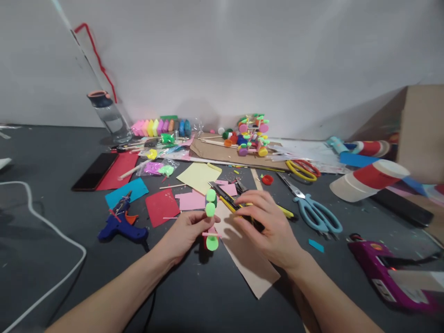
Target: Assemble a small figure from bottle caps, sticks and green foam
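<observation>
A small craft figure [210,209] with light green clay pieces, a pink stick and some red at its base stands upright near the middle of the table. My left hand [189,231] pinches its middle between thumb and fingers. To the right of it, my right hand [265,224] hovers over black and yellow cutters [227,202], its fingers spread and curved. Whether the palm touches the tools under it is hidden. A beige cardboard strip [253,263] lies below my right hand.
A blue glue gun [123,229] lies left, with red paper [162,207] beside it. Blue-handled scissors [314,212], a paper cup [371,179] and a purple device [391,277] are on the right. Several clay figures [253,134] stand at the back; a bottle [113,118] is back left.
</observation>
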{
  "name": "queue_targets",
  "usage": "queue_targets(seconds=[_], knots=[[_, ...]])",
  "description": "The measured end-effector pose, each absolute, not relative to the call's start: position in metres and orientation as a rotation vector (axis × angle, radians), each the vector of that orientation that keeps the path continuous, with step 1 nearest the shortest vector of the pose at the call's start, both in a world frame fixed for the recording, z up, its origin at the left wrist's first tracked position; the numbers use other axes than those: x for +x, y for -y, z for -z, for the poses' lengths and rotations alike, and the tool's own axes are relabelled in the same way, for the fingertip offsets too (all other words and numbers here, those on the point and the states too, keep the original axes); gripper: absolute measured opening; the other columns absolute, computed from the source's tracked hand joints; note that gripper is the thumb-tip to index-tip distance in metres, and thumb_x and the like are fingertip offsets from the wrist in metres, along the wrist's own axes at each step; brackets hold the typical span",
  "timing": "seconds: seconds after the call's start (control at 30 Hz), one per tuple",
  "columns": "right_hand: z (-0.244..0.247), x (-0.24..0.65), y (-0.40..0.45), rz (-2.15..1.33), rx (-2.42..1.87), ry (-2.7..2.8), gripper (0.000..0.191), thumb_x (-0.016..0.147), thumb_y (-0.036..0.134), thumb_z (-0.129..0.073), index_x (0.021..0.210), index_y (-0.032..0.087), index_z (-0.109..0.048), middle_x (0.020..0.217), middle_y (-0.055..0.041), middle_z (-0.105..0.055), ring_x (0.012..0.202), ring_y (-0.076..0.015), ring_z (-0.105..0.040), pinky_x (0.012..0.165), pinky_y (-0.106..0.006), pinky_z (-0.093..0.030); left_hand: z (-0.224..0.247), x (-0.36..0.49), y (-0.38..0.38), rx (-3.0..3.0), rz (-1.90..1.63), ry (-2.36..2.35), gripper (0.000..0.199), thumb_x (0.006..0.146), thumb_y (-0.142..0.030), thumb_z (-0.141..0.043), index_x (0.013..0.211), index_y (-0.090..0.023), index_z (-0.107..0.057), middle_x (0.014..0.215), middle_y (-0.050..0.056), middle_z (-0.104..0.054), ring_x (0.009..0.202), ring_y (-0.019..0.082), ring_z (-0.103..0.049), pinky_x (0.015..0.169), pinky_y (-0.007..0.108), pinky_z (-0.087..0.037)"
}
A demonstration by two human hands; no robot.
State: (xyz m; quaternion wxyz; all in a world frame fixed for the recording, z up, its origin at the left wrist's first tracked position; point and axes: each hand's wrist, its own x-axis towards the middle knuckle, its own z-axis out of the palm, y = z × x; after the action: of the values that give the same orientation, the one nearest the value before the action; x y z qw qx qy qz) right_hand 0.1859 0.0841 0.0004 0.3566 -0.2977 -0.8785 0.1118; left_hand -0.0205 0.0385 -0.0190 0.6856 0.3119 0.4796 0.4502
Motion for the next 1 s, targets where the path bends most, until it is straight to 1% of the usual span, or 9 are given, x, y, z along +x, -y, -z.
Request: queue_targets(seconds=[0.07, 0.2, 0.3, 0.4, 0.47, 0.63, 0.8, 0.9, 1.0], knots=[[0.0, 0.181, -0.079, -0.344, -0.741, 2.349, 0.007, 0.089, 0.028, -0.067, 0.091, 0.021, -0.067, 0.097, -0.0051, -0.07, 0.097, -0.0203, -0.062, 0.086, -0.039, -0.052, 0.018, -0.019, -0.039, 0.674, -1.063, -1.073, 0.046, 0.057, -0.048, -0.089, 0.081, -0.011, -0.078, 0.063, 0.001, -0.066, 0.059, 0.011, -0.055, 0.062, 0.024, -0.043], [0.004, 0.166, -0.064, -0.373, -0.861, 2.403, 0.041, 0.07, 0.045, -0.085, 0.094, 0.02, -0.063, 0.097, -0.005, -0.07, 0.091, -0.0226, -0.063, 0.077, -0.037, -0.053, 0.019, -0.016, -0.04, 0.601, -1.146, -1.065, 0.046, 0.055, -0.045, -0.091, 0.084, -0.012, -0.079, 0.073, 0.004, -0.072, 0.069, 0.015, -0.062, 0.069, 0.026, -0.047], [0.009, 0.157, -0.056, -0.328, -1.001, 2.359, 0.033, 0.076, 0.038, -0.082, 0.093, 0.019, -0.06, 0.094, -0.0064, -0.068, 0.087, -0.0242, -0.062, 0.075, -0.038, -0.051, 0.022, -0.015, -0.04, 0.538, -1.181, -1.05, 0.044, 0.055, -0.042, -0.092, 0.084, -0.013, -0.078, 0.077, 0.004, -0.074, 0.072, 0.015, -0.065, 0.074, 0.028, -0.05], [0.013, 0.153, -0.054, -0.302, -1.066, 2.324, 0.016, 0.084, 0.027, -0.073, 0.09, 0.019, -0.06, 0.09, -0.0049, -0.066, 0.085, -0.0218, -0.061, 0.074, -0.036, -0.05, 0.025, -0.013, -0.039, 0.484, -1.218, -1.03, 0.039, 0.055, -0.04, -0.092, 0.08, -0.015, -0.077, 0.077, 0.002, -0.074, 0.073, 0.014, -0.066, 0.079, 0.028, -0.052], [0.015, 0.153, -0.056, -0.285, -1.087, 2.307, 0.011, 0.088, 0.025, -0.067, 0.092, 0.017, -0.06, 0.091, -0.0038, -0.065, 0.087, -0.0199, -0.061, 0.077, -0.036, -0.051, 0.025, -0.013, -0.039, 0.466, -1.233, -1.013, 0.037, 0.055, -0.039, -0.092, 0.079, -0.016, -0.076, 0.081, 0.002, -0.074, 0.078, 0.014, -0.067, 0.083, 0.028, -0.052], [0.018, 0.157, -0.066, -0.201, -1.135, 2.29, 0.02, 0.094, 0.035, -0.061, 0.101, 0.015, -0.063, 0.103, -0.0044, -0.065, 0.099, -0.0197, -0.062, 0.087, -0.041, -0.053, 0.021, -0.014, -0.036, 0.496, -1.146, -0.971, 0.037, 0.061, -0.043, -0.088, 0.083, -0.017, -0.075, 0.089, 0.004, -0.074, 0.089, 0.014, -0.067, 0.095, 0.028, -0.049], [0.023, 0.164, -0.075, -0.123, -1.161, 2.331, 0.02, 0.093, 0.034, -0.063, 0.101, 0.016, -0.064, 0.112, -0.006, -0.064, 0.108, -0.0222, -0.06, 0.093, -0.045, -0.05, 0.014, -0.018, -0.03, 0.636, -0.873, -0.963, 0.04, 0.07, -0.046, -0.081, 0.095, -0.015, -0.075, 0.095, 0.009, -0.073, 0.083, 0.014, -0.067, 0.085, 0.03, -0.052], [0.024, 0.166, -0.077, -0.107, -1.169, 2.364, 0.016, 0.09, 0.031, -0.065, 0.094, 0.015, -0.065, 0.118, -0.0082, -0.063, 0.119, -0.027, -0.053, 0.1, -0.051, -0.045, 0.01, -0.022, -0.028, 0.782, -0.793, -1.018, 0.033, 0.076, -0.042, -0.075, 0.094, -0.014, -0.075, 0.097, 0.008, -0.072, 0.08, 0.012, -0.065, 0.077, 0.026, -0.051], [0.023, 0.169, -0.078, -0.115, -1.162, 2.376, 0.013, 0.086, 0.03, -0.069, 0.088, 0.017, -0.068, 0.123, -0.0125, -0.063, 0.123, -0.0328, -0.049, 0.1, -0.056, -0.043, 0.005, -0.028, -0.027, 0.951, -0.752, -1.084, 0.024, 0.081, -0.036, -0.069, 0.085, -0.013, -0.073, 0.084, 0.005, -0.07, 0.069, 0.011, -0.062, 0.065, 0.022, -0.049]])
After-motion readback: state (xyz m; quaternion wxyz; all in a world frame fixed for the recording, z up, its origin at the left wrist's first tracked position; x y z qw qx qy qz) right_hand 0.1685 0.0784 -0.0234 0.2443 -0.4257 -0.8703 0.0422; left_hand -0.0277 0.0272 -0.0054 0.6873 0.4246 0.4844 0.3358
